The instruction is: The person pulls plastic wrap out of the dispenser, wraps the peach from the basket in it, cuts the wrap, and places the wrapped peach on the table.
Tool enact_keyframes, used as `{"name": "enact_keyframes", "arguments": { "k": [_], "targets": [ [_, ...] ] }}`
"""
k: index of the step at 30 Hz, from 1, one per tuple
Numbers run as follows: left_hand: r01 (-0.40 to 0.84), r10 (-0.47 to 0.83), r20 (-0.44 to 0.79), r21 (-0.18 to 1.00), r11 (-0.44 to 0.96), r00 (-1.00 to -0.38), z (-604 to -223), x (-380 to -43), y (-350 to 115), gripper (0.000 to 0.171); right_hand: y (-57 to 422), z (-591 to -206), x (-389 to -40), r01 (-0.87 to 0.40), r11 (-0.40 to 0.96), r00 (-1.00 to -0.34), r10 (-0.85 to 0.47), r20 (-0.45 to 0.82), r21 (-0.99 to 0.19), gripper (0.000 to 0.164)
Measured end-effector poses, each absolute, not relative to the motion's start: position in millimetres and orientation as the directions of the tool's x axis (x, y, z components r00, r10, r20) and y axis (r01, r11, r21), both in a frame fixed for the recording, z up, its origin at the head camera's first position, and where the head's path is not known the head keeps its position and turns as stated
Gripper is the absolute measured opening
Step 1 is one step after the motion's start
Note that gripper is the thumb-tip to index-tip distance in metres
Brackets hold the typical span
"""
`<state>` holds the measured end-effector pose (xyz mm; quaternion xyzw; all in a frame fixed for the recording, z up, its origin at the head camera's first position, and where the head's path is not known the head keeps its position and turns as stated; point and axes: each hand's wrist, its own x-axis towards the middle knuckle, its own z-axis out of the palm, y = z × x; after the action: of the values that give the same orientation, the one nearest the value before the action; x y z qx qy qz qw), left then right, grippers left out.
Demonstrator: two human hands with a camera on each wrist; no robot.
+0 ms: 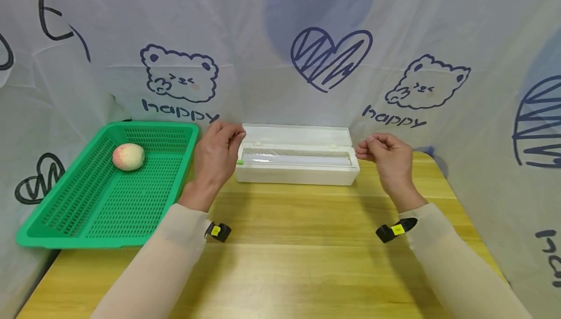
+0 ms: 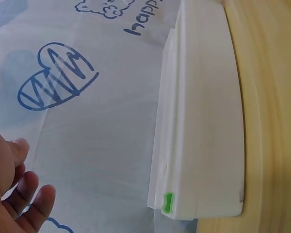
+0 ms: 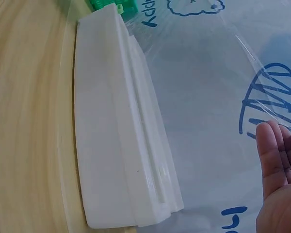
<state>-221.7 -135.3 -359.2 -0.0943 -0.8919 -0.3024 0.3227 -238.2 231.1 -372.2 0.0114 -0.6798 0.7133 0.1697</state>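
A white cling film dispenser (image 1: 298,175) lies lengthwise on the table, its lid (image 1: 298,135) raised at the back and a film roll (image 1: 302,158) inside. A green slider (image 2: 168,203) sits at its left end. Clear cling film (image 3: 254,60) stretches up from the box in the right wrist view. My left hand (image 1: 215,156) is above the box's left end, thumb and forefinger pinching the film's edge. Beyond the right end, my right hand (image 1: 392,163) pinches the film's other side. The film itself is barely visible in the head view.
To the left stands a green plastic basket (image 1: 131,202) with a peach-like fruit (image 1: 128,157) in it. A printed cloth (image 1: 254,65) hangs behind and beside the wooden table (image 1: 298,260). Both wrists wear black straps with small devices.
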Motion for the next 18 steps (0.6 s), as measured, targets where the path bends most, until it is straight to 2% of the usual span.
{"name": "enact_keyframes", "arguments": {
  "k": [5,8,12,18],
  "targets": [
    [0.387,0.003,0.626,0.477,0.789,-0.78,-360.0,-215.0,-138.9,0.017,229.0,-367.4,-234.0,-0.205,-0.117,-0.955,0.242,0.173,-0.972,0.013],
    [0.399,0.02,0.622,0.478,0.783,-0.783,-362.8,-210.7,-142.0,0.017,226.5,-364.1,-232.1,-0.14,-0.143,-0.965,0.241,0.103,-0.98,0.009],
    [0.436,0.062,0.653,0.428,0.792,-0.755,-366.8,-205.4,-148.3,0.014,223.8,-358.6,-226.5,-0.063,-0.14,-0.972,0.231,0.03,-0.988,0.01],
    [0.46,0.094,0.695,0.362,0.81,-0.713,-367.3,-199.8,-154.0,0.015,223.1,-352.2,-221.1,-0.077,-0.166,-0.972,0.231,0.038,-0.983,0.015]
  ]
}}
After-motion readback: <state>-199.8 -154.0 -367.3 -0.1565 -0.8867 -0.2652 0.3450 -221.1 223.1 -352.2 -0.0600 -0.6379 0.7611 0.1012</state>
